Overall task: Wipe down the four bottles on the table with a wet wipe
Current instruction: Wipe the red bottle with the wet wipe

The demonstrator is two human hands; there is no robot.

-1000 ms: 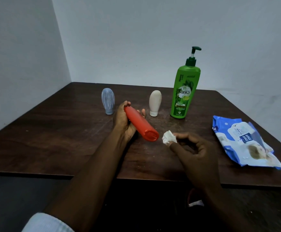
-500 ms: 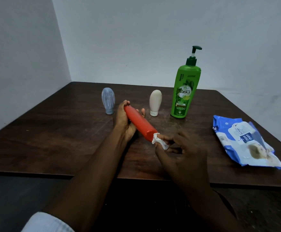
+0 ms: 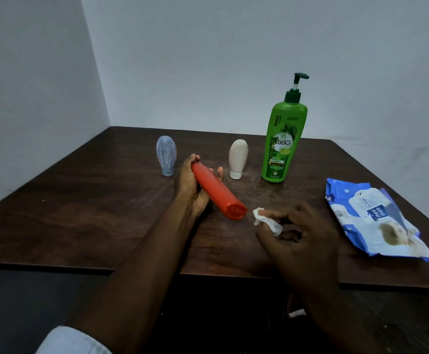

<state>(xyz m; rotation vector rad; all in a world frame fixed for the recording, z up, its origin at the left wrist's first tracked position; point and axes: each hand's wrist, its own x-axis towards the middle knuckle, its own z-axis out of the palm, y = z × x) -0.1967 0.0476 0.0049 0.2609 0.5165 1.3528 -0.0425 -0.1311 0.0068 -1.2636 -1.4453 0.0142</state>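
Head view: the left grip (image 3: 191,186) curls its fingers and thumb round the far half of the red bottle (image 3: 217,192). It holds the bottle slanted, with the flat near end pointing toward 5 o'clock. That slant, I judge, turns the end face toward the other hand for wiping. The right grip (image 3: 302,238) pinches a bunched wet wipe (image 3: 267,221) between thumb and fingertips, just beside that end at its 3 o'clock and not touching it. The other three bottles stand upright along the far side, out of the working space. The blue-grey bottle (image 3: 166,155) is at 11 o'clock and the cream bottle (image 3: 237,159) at 12, both resting on their caps. The green pump bottle (image 3: 283,144) is at 1 o'clock. The wipes pack (image 3: 371,221) lies flat at 3 o'clock, near the right hand, probably so that a fresh sheet is within reach. The desk (image 3: 93,213) is dark brown wood, scuffed, with pale streaks and specks. It sits in a corner of bare, pale walls (image 3: 208,60), and the light is dim.
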